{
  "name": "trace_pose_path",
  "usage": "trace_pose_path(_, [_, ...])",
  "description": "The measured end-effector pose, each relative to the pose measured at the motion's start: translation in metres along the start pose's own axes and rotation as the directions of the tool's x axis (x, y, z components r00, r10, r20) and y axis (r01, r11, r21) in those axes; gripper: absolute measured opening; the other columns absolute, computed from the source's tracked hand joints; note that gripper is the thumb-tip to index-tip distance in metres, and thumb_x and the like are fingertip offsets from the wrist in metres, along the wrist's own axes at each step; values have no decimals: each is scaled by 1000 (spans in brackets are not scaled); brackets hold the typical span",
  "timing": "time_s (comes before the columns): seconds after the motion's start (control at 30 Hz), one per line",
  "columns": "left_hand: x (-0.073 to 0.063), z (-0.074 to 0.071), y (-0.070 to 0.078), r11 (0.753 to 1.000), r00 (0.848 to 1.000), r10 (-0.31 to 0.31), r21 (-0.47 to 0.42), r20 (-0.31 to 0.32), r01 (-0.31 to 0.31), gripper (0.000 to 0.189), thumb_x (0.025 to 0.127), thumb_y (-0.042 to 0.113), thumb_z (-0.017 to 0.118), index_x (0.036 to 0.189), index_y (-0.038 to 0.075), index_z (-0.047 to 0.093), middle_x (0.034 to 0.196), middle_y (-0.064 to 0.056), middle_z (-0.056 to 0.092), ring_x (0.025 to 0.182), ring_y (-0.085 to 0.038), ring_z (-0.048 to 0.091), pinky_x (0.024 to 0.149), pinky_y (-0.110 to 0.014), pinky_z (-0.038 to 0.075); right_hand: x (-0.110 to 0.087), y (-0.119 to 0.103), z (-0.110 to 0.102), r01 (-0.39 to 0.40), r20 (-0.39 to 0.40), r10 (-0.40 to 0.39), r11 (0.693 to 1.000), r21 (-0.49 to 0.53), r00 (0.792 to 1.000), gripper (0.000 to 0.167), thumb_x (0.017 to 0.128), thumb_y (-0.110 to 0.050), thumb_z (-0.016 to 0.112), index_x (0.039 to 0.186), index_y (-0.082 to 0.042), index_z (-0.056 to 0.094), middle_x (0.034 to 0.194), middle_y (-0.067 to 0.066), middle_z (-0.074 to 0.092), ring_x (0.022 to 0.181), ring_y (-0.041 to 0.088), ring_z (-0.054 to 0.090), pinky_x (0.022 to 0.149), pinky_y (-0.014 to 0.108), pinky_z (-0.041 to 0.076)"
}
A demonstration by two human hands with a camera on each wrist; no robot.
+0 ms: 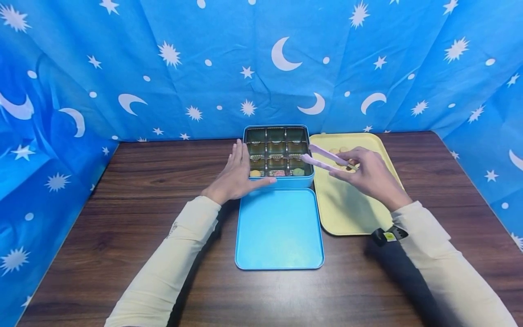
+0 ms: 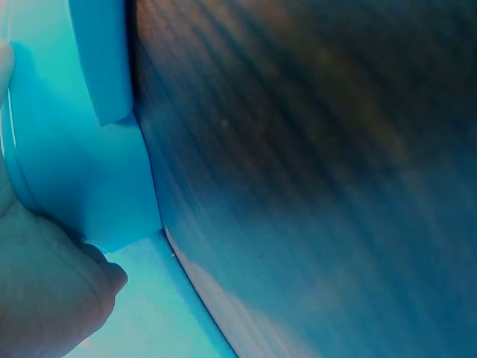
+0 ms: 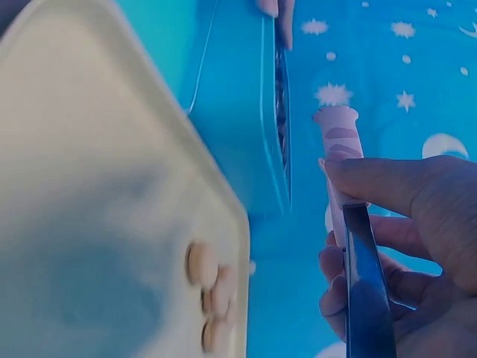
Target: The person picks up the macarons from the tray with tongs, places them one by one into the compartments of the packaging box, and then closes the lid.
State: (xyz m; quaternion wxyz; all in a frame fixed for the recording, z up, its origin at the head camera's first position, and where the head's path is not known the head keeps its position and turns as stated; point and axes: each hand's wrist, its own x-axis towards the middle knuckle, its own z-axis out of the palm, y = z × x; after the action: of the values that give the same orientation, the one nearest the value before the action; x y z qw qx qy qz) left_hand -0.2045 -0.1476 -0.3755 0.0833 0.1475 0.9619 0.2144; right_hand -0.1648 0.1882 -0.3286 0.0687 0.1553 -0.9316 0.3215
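My left hand (image 1: 234, 175) rests against the blue tin (image 1: 286, 182), fingers straight along its left side and thumb across its front. Inside the tin is a divider with several square compartments. The front row holds a yellow cookie (image 1: 255, 173), a pink cookie (image 1: 278, 173) and a green cookie (image 1: 298, 172); the compartments behind show bare bottoms. My right hand (image 1: 369, 175) holds tongs (image 1: 320, 163) with pale pink tips and a metal handle (image 3: 365, 276). Their tips are spread apart at the tin's right rim, with nothing visible between them.
A pale yellow tray (image 1: 341, 213) stands right of the tin, with several round cookies (image 3: 201, 265) near its far edge. The blue lid (image 1: 279, 231) lies in front of the tin on the wooden table (image 1: 143, 195). A blue star-and-moon cloth (image 1: 229, 41) hangs behind.
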Motion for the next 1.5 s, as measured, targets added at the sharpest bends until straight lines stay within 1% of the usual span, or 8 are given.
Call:
trace_pose_path(0.37, [-1,0,0,1000,1000,-6,-7,10,6,132,81,86,52,159,3,-14,166,-15,-22,153,-30,-18,123,-49,2,-29,39,-23,-69,-59,65,995,-70,996,46,84,-22,85,116,9,72,96,23,70,79,30,56,55,30,41])
trace_pose_path(0.6, [-1,0,0,1000,1000,-19,-6,14,19,133,80,86,53,159,2,-13,166,-14,-22,153,-29,-18,123,-50,3,-43,57,-30,-113,-64,106,987,-113,992,50,84,-22,85,116,12,70,92,23,67,76,30,54,57,32,40])
trace_pose_path(0.73, [-2,1,-1,1000,1000,-17,-5,15,17,132,81,86,53,159,3,-15,166,-14,-23,152,-27,-21,123,-51,2,-48,68,-32,-155,-53,150,980,-126,987,51,83,-22,85,117,13,69,86,20,65,71,27,52,53,31,40])
trace_pose_path(1.0, [-2,1,-1,1000,1000,-10,-14,5,10,131,82,84,54,159,4,-14,166,-14,-22,152,-27,-21,122,-52,3,-58,85,-34,-182,-44,177,974,-137,983,52,85,-23,84,118,14,68,79,15,62,67,25,49,51,30,35])
trace_pose_path(1.13, [-2,1,-1,1000,1000,-13,-20,4,13,131,81,84,55,159,4,-14,166,-10,-25,152,-26,-21,123,-51,3,-61,91,-34,-194,-42,190,970,-146,981,52,86,-24,83,118,15,68,76,13,60,66,25,47,52,31,33])
trace_pose_path(1.2, [-2,1,0,1000,1000,-13,-23,6,13,131,81,84,55,160,4,-14,165,-9,-27,152,-26,-21,123,-51,3,-62,93,-34,-203,-41,199,968,-146,979,53,87,-25,83,118,15,67,76,14,61,66,25,47,52,31,33])
trace_pose_path(1.43, [-1,1,1,1000,1000,-15,-22,4,15,132,80,85,54,160,4,-14,166,-12,-24,152,-26,-21,123,-51,3,-65,98,-32,-264,-17,264,954,-144,964,59,87,-27,82,123,16,64,94,24,64,76,30,49,57,33,34])
trace_pose_path(1.5, [0,0,0,1000,1000,-6,-18,8,6,132,81,85,54,159,3,-14,165,-12,-25,152,-26,-22,123,-51,2,-66,100,-32,-278,-12,280,950,-144,960,59,88,-26,82,124,16,63,95,25,64,77,30,49,56,33,34])
